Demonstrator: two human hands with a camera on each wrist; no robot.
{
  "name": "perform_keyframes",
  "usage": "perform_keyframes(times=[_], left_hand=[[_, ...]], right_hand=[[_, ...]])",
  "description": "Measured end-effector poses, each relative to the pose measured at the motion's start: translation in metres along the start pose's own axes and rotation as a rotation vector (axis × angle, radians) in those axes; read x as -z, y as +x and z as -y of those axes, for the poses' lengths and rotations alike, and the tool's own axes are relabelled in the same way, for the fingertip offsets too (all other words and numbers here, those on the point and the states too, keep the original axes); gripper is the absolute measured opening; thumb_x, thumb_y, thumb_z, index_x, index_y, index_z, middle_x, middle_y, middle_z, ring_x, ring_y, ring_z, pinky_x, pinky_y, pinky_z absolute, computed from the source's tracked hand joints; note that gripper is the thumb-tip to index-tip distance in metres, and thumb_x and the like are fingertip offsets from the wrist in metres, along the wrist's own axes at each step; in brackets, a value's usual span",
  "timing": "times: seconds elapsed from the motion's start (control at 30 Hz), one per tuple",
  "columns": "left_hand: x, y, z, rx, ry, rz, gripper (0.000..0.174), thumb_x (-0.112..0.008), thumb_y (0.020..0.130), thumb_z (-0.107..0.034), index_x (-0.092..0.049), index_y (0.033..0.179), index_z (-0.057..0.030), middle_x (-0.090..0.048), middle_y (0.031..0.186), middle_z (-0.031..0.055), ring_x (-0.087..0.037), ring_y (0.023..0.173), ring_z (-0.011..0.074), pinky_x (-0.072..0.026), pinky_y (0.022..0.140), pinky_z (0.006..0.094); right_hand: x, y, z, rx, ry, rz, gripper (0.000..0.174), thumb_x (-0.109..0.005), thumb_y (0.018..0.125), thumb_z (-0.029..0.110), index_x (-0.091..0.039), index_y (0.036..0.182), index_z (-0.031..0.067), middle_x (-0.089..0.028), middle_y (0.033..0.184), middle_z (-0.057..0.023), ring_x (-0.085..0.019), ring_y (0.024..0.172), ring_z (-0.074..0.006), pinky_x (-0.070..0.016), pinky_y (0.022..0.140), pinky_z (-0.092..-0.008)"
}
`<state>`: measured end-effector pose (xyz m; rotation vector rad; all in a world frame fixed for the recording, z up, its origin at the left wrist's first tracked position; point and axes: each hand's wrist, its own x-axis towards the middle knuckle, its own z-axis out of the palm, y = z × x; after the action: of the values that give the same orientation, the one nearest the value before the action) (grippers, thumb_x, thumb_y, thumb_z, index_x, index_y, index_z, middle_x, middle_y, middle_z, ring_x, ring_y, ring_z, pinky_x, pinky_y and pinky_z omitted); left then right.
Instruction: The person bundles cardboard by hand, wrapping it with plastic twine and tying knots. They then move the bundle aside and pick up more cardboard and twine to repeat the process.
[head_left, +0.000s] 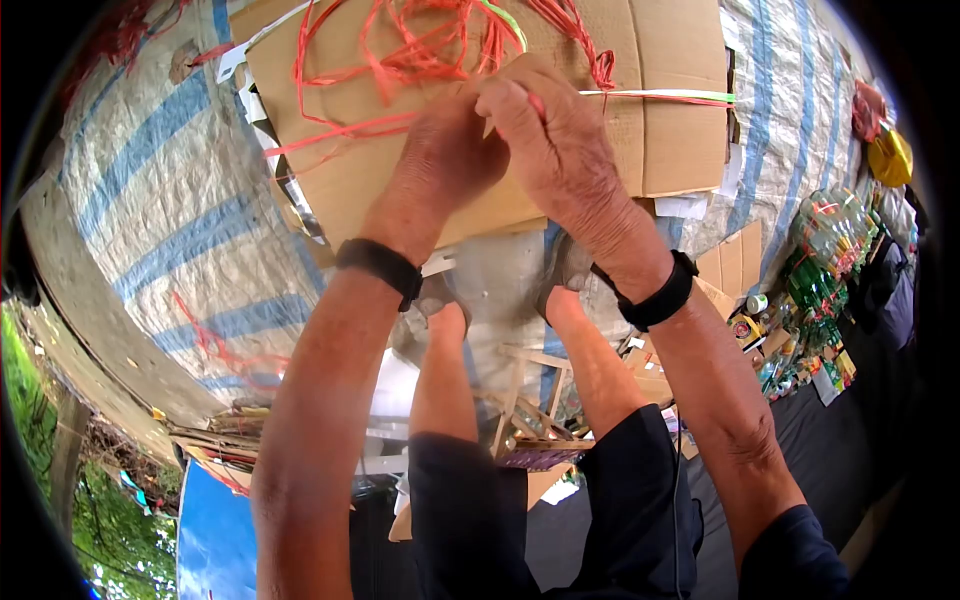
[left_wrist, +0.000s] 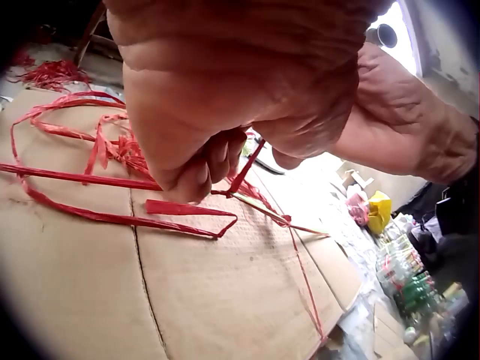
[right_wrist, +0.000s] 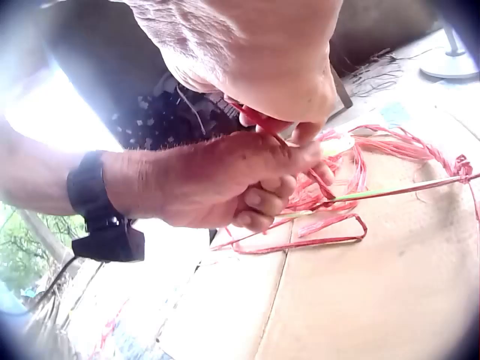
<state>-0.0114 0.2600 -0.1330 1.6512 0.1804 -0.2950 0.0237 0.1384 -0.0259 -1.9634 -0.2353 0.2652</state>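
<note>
Both hands work close together over a stack of flattened cardboard (head_left: 580, 150). My left hand (head_left: 445, 150) has its fingers curled round red plastic string (left_wrist: 82, 177), which runs out to the left in the left wrist view. Beside it my right hand (head_left: 555, 145) pinches a red strand (right_wrist: 259, 118) between thumb and fingers. Just below the fingers, strands cross at a small twist (left_wrist: 229, 193) on a taut red and pale green string (head_left: 660, 95) across the cardboard. A loose tangle of red string (head_left: 420, 50) lies on top, partly hidden behind the hands.
A striped blue and white tarp (head_left: 170, 200) spreads under the stack. Plastic bottles (head_left: 825, 250) and a yellow bag (head_left: 890, 158) sit at the right. Between the person's legs stands a small wooden stool (head_left: 535, 400). More red string (left_wrist: 52, 75) lies behind.
</note>
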Motion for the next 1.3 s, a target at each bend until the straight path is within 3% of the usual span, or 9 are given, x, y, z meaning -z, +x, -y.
perform_keyframes(times=[0.23, 0.3, 0.43, 0.5, 0.57, 0.67, 1.07, 1.17, 1.3], left_hand=[[0.015, -0.012, -0.039, -0.417, 0.39, 0.116, 0.015, -0.064, 0.088, -0.009, -0.06, 0.101, -0.0037, -0.067, 0.093, 0.012, -0.065, 0.089, 0.023, -0.0521, 0.075, 0.0348], [0.015, -0.011, -0.034, 0.383, -0.98, 0.093, 0.013, -0.066, 0.087, -0.012, -0.06, 0.095, -0.0032, -0.066, 0.094, 0.0047, -0.062, 0.087, 0.0153, -0.05, 0.074, 0.0318], [0.02, -0.01, -0.032, 0.152, -0.457, 0.195, 0.018, -0.054, 0.091, -0.017, -0.059, 0.099, -0.0015, -0.066, 0.109, 0.0038, -0.059, 0.097, 0.0127, -0.0465, 0.084, 0.0299], [0.014, -0.014, -0.033, 0.337, -1.122, 0.114, 0.02, -0.056, 0.09, -0.01, -0.063, 0.106, 0.0003, -0.068, 0.107, 0.0054, -0.061, 0.096, 0.0161, -0.0474, 0.082, 0.0285], [0.016, -0.013, -0.025, -0.136, -0.251, 0.1, 0.024, -0.059, 0.089, -0.004, -0.066, 0.112, -0.0009, -0.07, 0.103, 0.0063, -0.064, 0.092, 0.0197, -0.0492, 0.08, 0.0266], [0.037, -0.009, -0.048, 0.012, 0.247, 0.233, 0.02, -0.059, 0.091, -0.005, -0.069, 0.109, -0.0012, -0.071, 0.101, 0.0083, -0.065, 0.088, 0.0183, -0.0507, 0.078, 0.0256], [0.048, 0.001, -0.063, 0.148, 0.06, 0.237, 0.025, -0.066, 0.095, -0.013, -0.072, 0.114, 0.0011, -0.074, 0.087, 0.0043, -0.067, 0.082, 0.0075, -0.0498, 0.073, 0.021], [0.05, -0.001, -0.061, 0.193, 0.005, 0.25, 0.024, -0.066, 0.094, -0.01, -0.072, 0.114, 0.0007, -0.075, 0.092, 0.0059, -0.068, 0.085, 0.0087, -0.0519, 0.076, 0.0223], [0.049, -0.002, -0.052, 0.147, 0.081, 0.259, 0.024, -0.067, 0.092, -0.007, -0.072, 0.114, 0.0008, -0.075, 0.098, 0.0065, -0.069, 0.089, 0.0099, -0.0535, 0.081, 0.0236]], right_hand=[[0.004, 0.001, 0.005, 0.223, 0.0, 0.082, 0.029, -0.074, 0.087, 0.025, -0.062, 0.095, 0.0, -0.062, 0.093, -0.0147, -0.058, 0.093, -0.0335, -0.0495, 0.078, -0.0411], [0.015, 0.003, 0.013, 0.13, -0.04, 0.243, 0.047, -0.079, 0.082, 0.029, -0.057, 0.115, 0.004, -0.059, 0.111, -0.0134, -0.062, 0.096, -0.0291, -0.0508, 0.082, -0.037], [0.02, 0.004, -0.017, 0.192, -0.24, 0.235, 0.06, -0.082, 0.079, 0.033, -0.056, 0.126, 0.007, -0.059, 0.11, -0.0141, -0.061, 0.098, -0.031, -0.0515, 0.085, -0.0413], [0.025, 0.006, -0.026, 0.191, -0.297, 0.271, 0.051, -0.077, 0.082, 0.039, -0.059, 0.117, 0.0064, -0.062, 0.105, -0.0144, -0.061, 0.1, -0.0329, -0.052, 0.082, -0.0428], [0.027, 0.008, -0.038, 0.187, -0.355, 0.306, 0.046, -0.073, 0.086, 0.045, -0.062, 0.108, 0.0058, -0.065, 0.099, -0.0146, -0.061, 0.101, -0.0349, -0.0524, 0.079, -0.0444], [0.025, 0.006, -0.052, 0.315, -0.385, 0.292, 0.03, -0.068, 0.091, 0.038, -0.067, 0.103, 0.0105, -0.066, 0.097, -0.0117, -0.064, 0.091, -0.0332, -0.0537, 0.072, -0.0431], [0.036, -0.018, -0.05, -0.265, -0.15, 0.262, 0.016, -0.063, 0.094, 0.014, -0.07, 0.094, -0.0009, -0.061, 0.067, -0.0051, -0.052, 0.06, -0.0097, -0.0435, 0.056, -0.0294], [0.026, -0.022, -0.062, -0.31, -0.093, 0.292, 0.018, -0.064, 0.094, 0.016, -0.07, 0.093, -0.0012, -0.06, 0.066, -0.0076, -0.052, 0.059, -0.0111, -0.0438, 0.056, -0.0303], [0.02, -0.015, -0.062, -0.271, -0.235, 0.316, 0.022, -0.065, 0.089, 0.021, -0.07, 0.09, -0.0011, -0.067, 0.077, -0.0213, -0.065, 0.069, -0.0365, -0.0494, 0.063, -0.0429]])
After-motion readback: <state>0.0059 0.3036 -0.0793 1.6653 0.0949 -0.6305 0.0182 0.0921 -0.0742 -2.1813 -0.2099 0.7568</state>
